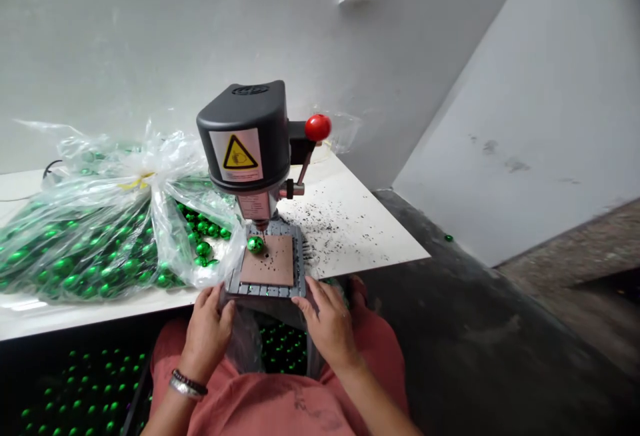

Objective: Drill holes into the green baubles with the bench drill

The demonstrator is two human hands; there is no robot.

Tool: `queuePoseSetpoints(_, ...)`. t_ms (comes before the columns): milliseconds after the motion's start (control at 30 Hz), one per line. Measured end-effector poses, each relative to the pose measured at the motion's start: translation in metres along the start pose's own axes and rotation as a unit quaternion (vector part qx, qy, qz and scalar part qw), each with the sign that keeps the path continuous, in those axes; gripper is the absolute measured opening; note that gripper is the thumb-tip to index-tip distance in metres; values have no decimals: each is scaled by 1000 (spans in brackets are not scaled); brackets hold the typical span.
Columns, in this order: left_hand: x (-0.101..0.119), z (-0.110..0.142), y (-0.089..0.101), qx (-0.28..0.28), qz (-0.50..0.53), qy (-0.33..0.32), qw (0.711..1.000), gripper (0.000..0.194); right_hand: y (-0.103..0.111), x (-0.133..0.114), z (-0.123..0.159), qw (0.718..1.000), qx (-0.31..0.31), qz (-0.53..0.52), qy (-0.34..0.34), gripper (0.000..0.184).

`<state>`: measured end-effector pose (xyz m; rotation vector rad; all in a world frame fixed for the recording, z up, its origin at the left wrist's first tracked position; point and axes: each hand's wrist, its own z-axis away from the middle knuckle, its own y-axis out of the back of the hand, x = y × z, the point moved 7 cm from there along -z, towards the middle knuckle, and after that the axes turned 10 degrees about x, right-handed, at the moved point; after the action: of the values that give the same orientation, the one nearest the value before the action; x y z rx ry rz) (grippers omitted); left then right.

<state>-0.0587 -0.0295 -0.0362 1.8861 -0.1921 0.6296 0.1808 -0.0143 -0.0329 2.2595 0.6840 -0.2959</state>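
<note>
A small bench drill press [245,136] stands at the table's front edge, its black head above a grey slotted base [265,291]. On the base lies a brown square board [277,266] with a dark hole. One shiny green ball [255,245] rests at the board's back left corner, close to the drill bit. My left hand [210,326] grips the base's front left corner, thumb and fingers around it. At the front right corner, my right hand [327,319] grips the base, thumb at the front and fingers along the side.
A tied clear plastic bag [100,236] full of green balls lies left, torn open near the press. Dark shavings [340,226] litter the white table [380,249] at right. A red-knobbed lever [318,127] sticks out rightward. Below, trays [133,403] hold more green balls.
</note>
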Motion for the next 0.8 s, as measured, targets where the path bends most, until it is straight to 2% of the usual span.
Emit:
queuePoseSetpoints(100,2,3,-2,-1,-8,-8,1000,49,1,-2,-2,999,9,6,34,40)
queuePoseSetpoints(300,14,2,3,29,-45,-66,996,44,0,-4,-9,996,8,22,89,38)
queuePoseSetpoints(500,24,5,2,66,-43,-89,993,42,-8,7,-22,992,-29,42,113,36)
queuePoseSetpoints(667,28,7,-1,58,-9,-86,995,40,-12,19,-33,989,-62,59,120,35)
queuePoseSetpoints(800,19,5,-2,19,30,-37,999,41,-1,3,-42,988,-56,93,109,45)
